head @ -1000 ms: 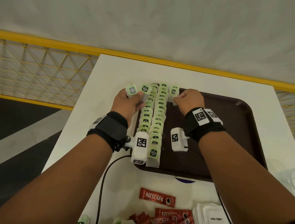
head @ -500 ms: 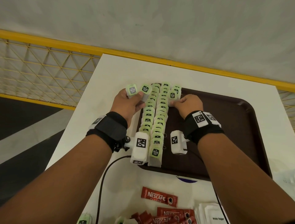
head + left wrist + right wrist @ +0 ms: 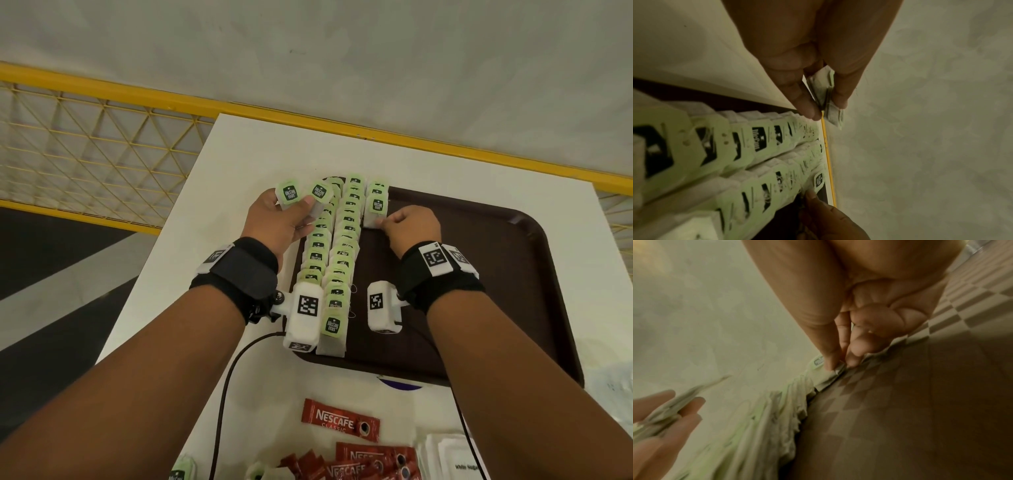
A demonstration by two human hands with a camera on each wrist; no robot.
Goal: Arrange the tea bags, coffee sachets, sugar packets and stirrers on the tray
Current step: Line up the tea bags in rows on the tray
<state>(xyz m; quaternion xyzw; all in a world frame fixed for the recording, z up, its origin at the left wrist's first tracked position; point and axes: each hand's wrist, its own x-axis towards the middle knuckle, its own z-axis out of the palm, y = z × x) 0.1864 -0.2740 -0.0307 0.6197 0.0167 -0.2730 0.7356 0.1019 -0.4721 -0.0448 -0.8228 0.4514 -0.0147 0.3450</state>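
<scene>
A dark brown tray point(image 3: 496, 274) lies on the white table. Two long overlapping rows of green-tagged tea bags point(image 3: 337, 260) run down its left side, and a short third row starts at the far end. My left hand point(image 3: 291, 212) hovers by the tray's far left corner, pinching a small stack of tea bags point(image 3: 303, 197) between thumb and fingers; the same stack of tea bags point(image 3: 828, 97) shows edge-on in the left wrist view. My right hand point(image 3: 404, 226) pinches the lower corner of a tea bag point(image 3: 376, 210) in the third row, against the tray floor point(image 3: 900, 402).
Red Nescafe sachets point(image 3: 340, 425) and white sugar packets point(image 3: 452, 459) lie on the table near me, below the tray. Loose tea bags point(image 3: 178, 474) sit at the bottom left. A yellow rail point(image 3: 102, 89) and mesh run past the table's far edge.
My right hand has drawn back toward me along the third row, setting a tea bag down below the earlier ones. The left hand has stayed put with its stack.
</scene>
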